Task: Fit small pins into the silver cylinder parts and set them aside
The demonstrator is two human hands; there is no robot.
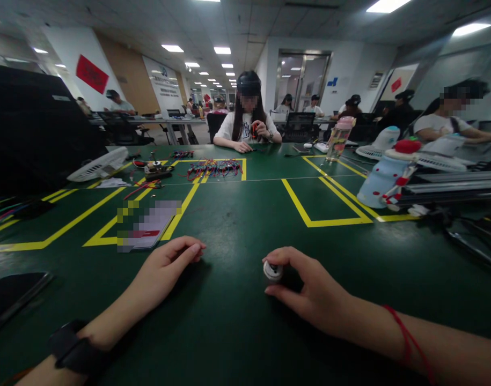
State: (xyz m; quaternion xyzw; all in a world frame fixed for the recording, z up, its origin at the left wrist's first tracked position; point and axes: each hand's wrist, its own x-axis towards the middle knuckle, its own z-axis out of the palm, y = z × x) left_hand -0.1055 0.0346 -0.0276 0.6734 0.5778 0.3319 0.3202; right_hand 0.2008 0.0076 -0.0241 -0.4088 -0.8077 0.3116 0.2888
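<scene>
My right hand (309, 281) holds a small silvery-white cylinder (272, 273) between thumb and fingers. The cylinder stands upright at the green table top, its pale round top with dark marks facing up; its exact kind is not clear. To the left, my left hand (176, 257) lies at the table with its fingers curled in and the thumb pressed against them. Nothing shows between those fingers. Just beyond my left hand lies a flat, pale, partly blurred-out object (154, 228) with a red patch.
Yellow tape (337, 222) marks rectangles on the green table (237, 225). Farther back lie a tangle of wired parts (215, 169) and a white fan (102, 163). A blue bottle (376, 182) and a pink-lidded bottle (339, 139) stand right. Opposite sits a person (247, 120); a dark device (15, 295) lies left.
</scene>
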